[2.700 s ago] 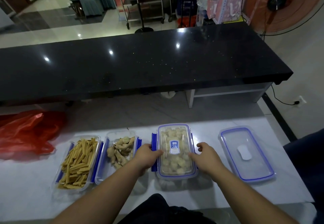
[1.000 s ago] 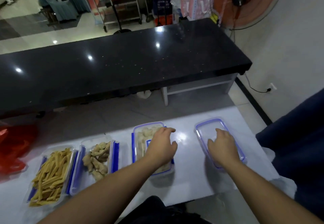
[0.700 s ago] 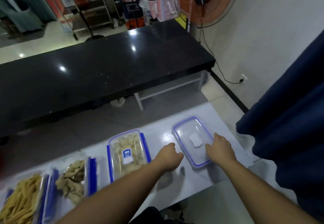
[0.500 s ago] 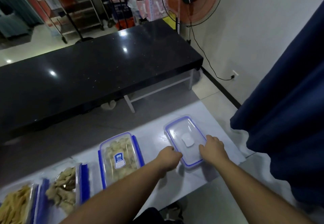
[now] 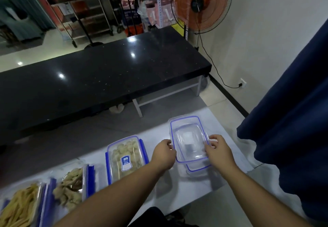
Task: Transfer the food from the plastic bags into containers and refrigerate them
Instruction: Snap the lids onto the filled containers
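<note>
Left hand (image 5: 164,154) and right hand (image 5: 219,151), fingers curled, gripping opposite long edges of one clear, blue-rimmed rectangular lid (image 5: 189,139), raised tilted over its empty container (image 5: 198,170) on glossy white table (image 5: 229,138). Leftward: one sealed tub of pale dumplings (image 5: 126,157), two open tubs (image 5: 72,187).

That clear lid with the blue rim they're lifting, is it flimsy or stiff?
Probably fairly stiff: the lid, held at its two long edges by the left hand and right hand, shows no sag. Likely light, as fingertips alone carry it. Its glossy plastic may be slippery.
</note>
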